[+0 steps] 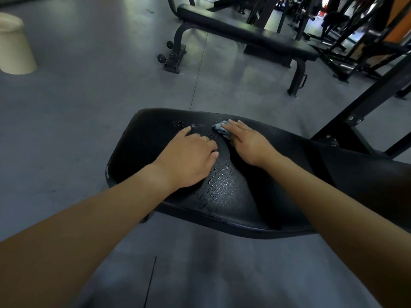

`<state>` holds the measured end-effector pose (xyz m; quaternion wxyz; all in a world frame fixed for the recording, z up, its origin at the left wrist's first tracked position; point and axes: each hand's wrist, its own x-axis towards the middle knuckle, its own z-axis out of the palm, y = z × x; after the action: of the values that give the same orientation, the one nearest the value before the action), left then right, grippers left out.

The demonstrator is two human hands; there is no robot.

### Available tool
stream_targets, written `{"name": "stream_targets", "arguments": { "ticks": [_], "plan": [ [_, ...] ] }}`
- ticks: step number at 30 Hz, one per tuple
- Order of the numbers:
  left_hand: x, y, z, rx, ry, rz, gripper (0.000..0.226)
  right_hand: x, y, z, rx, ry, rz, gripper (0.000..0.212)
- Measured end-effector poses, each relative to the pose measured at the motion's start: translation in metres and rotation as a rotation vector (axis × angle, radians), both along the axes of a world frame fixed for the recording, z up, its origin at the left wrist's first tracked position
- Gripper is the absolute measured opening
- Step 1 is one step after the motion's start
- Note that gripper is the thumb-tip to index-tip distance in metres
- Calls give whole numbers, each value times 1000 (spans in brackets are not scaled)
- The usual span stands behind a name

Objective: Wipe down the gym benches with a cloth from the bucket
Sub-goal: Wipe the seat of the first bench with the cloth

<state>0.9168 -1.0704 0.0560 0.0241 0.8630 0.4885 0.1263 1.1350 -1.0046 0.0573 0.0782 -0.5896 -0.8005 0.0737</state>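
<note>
A black padded bench seat lies in front of me, with worn, cracked and wet-looking patches down its middle. My right hand lies with straight fingers on a small grey-blue cloth, pressing it onto the far part of the seat. My left hand rests palm down on the pad just left of the cloth, index finger stretched forward, the other fingers bent against the surface, holding nothing. Most of the cloth is hidden under my right hand.
A second flat black bench on a wheeled metal frame stands farther back. A cream upturned bucket-like tub sits on the grey floor at far left. Black machine frames crowd the right side and run next to my bench.
</note>
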Motion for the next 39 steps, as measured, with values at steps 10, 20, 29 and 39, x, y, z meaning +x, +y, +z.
{"name": "stream_targets", "arguments": {
  "ticks": [10, 20, 29, 39],
  "plan": [
    [-9, -8, 5, -99, 27, -43, 53, -23, 6, 2, -18, 29, -125, 55],
    [-23, -28, 14, -129, 34, -75, 68, -8, -10, 9, -63, 20, -58, 56],
    [-72, -52, 16, -50, 78, -6, 66, -57, -38, 2, -33, 27, -79, 54],
    [-85, -81, 19, -10, 102, 10, 64, -40, -60, 13, -130, 80, -41, 49]
  ]
}}
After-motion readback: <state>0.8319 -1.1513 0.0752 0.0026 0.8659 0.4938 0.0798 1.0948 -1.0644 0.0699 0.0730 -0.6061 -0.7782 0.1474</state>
